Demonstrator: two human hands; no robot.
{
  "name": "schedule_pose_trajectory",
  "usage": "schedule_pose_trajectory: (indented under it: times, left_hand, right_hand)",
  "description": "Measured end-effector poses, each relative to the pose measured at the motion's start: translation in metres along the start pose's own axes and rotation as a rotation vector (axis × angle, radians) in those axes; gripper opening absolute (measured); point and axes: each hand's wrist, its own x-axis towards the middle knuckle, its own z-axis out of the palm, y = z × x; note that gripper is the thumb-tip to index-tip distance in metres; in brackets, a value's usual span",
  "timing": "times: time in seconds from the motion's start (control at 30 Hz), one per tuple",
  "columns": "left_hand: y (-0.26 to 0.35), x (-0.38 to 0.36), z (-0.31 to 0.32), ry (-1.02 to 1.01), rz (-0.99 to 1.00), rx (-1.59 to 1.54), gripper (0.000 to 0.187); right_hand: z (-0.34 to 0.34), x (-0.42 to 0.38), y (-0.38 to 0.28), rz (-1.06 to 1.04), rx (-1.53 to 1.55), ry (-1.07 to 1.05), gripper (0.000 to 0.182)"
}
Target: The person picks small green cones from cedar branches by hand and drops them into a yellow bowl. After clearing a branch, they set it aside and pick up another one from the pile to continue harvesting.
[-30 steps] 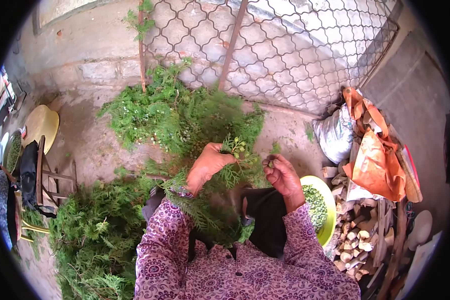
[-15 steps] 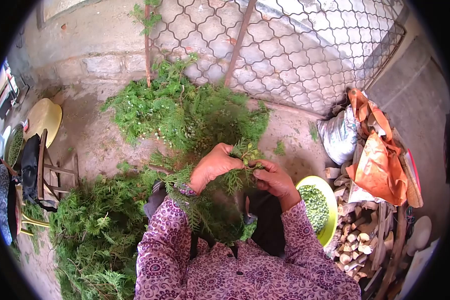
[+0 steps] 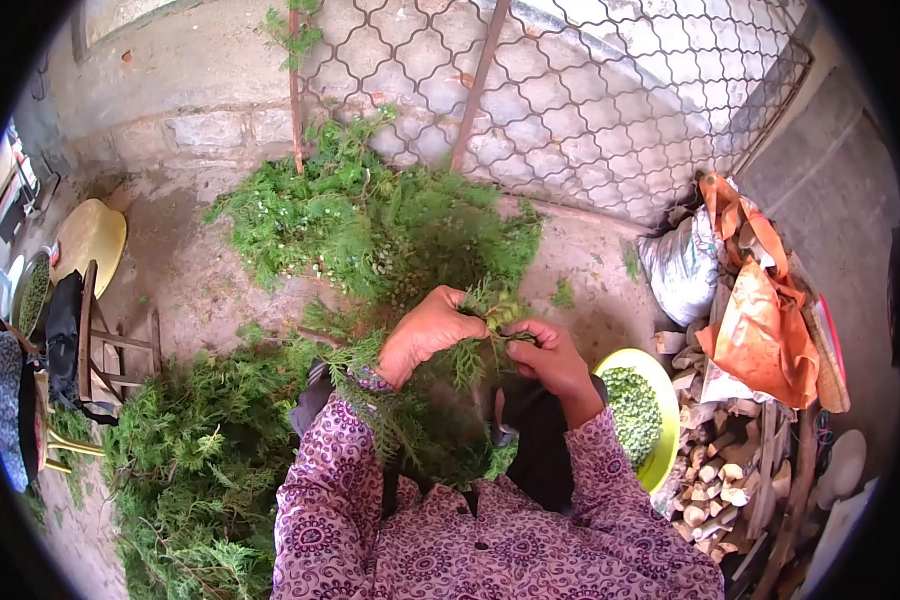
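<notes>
A green leafy sprig (image 3: 467, 362) is pinched in my left hand (image 3: 430, 335), in front of my body. Close beside it on the right, my right hand (image 3: 552, 362) has its thumb and fingers pressed together at the sprig's tip; anything small between them is hidden. Beyond my hands lies a pile of green branches (image 3: 350, 225) against the metal lattice. A larger heap of cut branches (image 3: 200, 460) spreads at my left. To the right of my lap stands a yellow-green bowl (image 3: 667, 440) holding many small green pieces (image 3: 632, 412).
Stacked firewood (image 3: 715, 475) lies at the right, below an orange bag (image 3: 765, 335) and a white sack (image 3: 682, 268). At the left are a wooden chair frame (image 3: 88, 335), a yellow basin (image 3: 92, 240) and part of another person in patterned clothing (image 3: 2, 395).
My right hand has shifted very slightly against the sprig. My left hand keeps its hold, and the whole view has moved a little.
</notes>
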Motion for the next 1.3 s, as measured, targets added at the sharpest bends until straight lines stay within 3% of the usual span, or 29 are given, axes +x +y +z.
schedule_pose_trajectory:
  times: [0.07,0.1,0.17,0.2,0.27,0.3,0.37,0.43,0.47,0.5,0.53,0.57,0.67,0.77,0.8,0.87,0.93,1.0,1.1,1.3]
  left_hand:
    - [0.002,-0.003,0.001,-0.006,0.005,0.002,0.019]
    - [0.005,-0.005,0.002,-0.011,0.012,0.005,0.019]
    - [0.006,-0.007,0.005,-0.038,0.009,0.013,0.020]
    - [0.007,-0.008,0.006,-0.064,0.007,0.021,0.021]
    - [0.007,-0.010,0.008,-0.055,0.006,-0.018,0.021]
    - [0.008,-0.011,0.008,-0.046,0.003,-0.059,0.020]
    - [0.010,-0.012,0.000,-0.025,0.026,-0.042,0.020]
    - [0.007,-0.012,-0.007,-0.019,0.048,-0.036,0.018]
    - [0.008,-0.013,-0.007,-0.017,0.046,-0.035,0.018]
    - [0.009,-0.015,-0.007,-0.006,0.009,-0.025,0.018]
    - [0.010,-0.016,-0.006,0.003,-0.026,-0.015,0.017]
    - [0.009,-0.017,-0.006,-0.001,-0.027,-0.014,0.017]
    - [0.007,-0.013,-0.003,-0.015,0.022,-0.029,0.018]
    - [-0.006,-0.005,-0.007,-0.031,-0.035,0.089,0.022]
    - [-0.007,-0.006,-0.006,-0.038,-0.042,0.094,0.022]
    - [-0.005,-0.003,-0.004,-0.029,-0.038,0.037,0.021]
    - [-0.007,-0.001,-0.002,-0.024,-0.039,0.069,0.021]
    - [-0.012,0.002,-0.001,-0.038,0.003,0.034,0.019]
    - [-0.015,0.003,-0.002,-0.015,-0.002,0.039,0.019]
    - [-0.008,-0.002,-0.008,-0.048,-0.004,0.032,0.022]
  right_hand:
    - [0.003,-0.004,-0.003,-0.048,-0.292,0.056,0.012]
    - [0.004,-0.006,-0.005,-0.048,-0.292,0.058,0.012]
    - [0.003,-0.008,-0.007,-0.265,-0.710,0.064,0.010]
    - [0.001,-0.009,-0.006,-0.266,-0.709,0.065,0.010]
    - [-0.005,-0.009,0.000,-0.554,-1.036,0.094,0.011]
    - [-0.015,-0.012,0.006,-0.555,-1.036,0.096,0.011]
    - [-0.046,-0.026,0.017,-0.431,-1.296,0.429,0.012]
    - [-0.081,-0.048,0.016,-0.474,-1.212,0.649,0.011]
    - [-0.110,-0.062,0.022,-0.265,-1.203,0.805,0.012]
    - [-0.129,-0.078,0.015,-0.224,-1.164,0.898,0.017]
    - [-0.150,-0.093,0.015,-0.343,-1.152,0.991,0.025]
    - [-0.179,-0.105,0.022,-0.495,-1.351,1.113,0.030]
    - [-0.202,-0.144,0.029,0.150,-1.669,1.222,0.035]
    - [-0.248,-0.152,0.043,0.101,-1.409,1.055,0.033]
    - [-0.213,-0.136,0.023,0.176,-1.179,1.034,0.031]
    - [-0.161,-0.107,0.009,-0.114,-0.923,0.793,0.021]
    - [-0.104,-0.075,0.010,-0.155,-0.396,0.612,0.017]
    - [-0.051,-0.048,0.005,-0.287,-0.471,0.335,0.016]
    - [-0.017,-0.024,0.004,-0.238,-0.363,0.134,0.018]
    - [-0.015,-0.015,0.009,-0.186,-0.056,0.186,0.010]
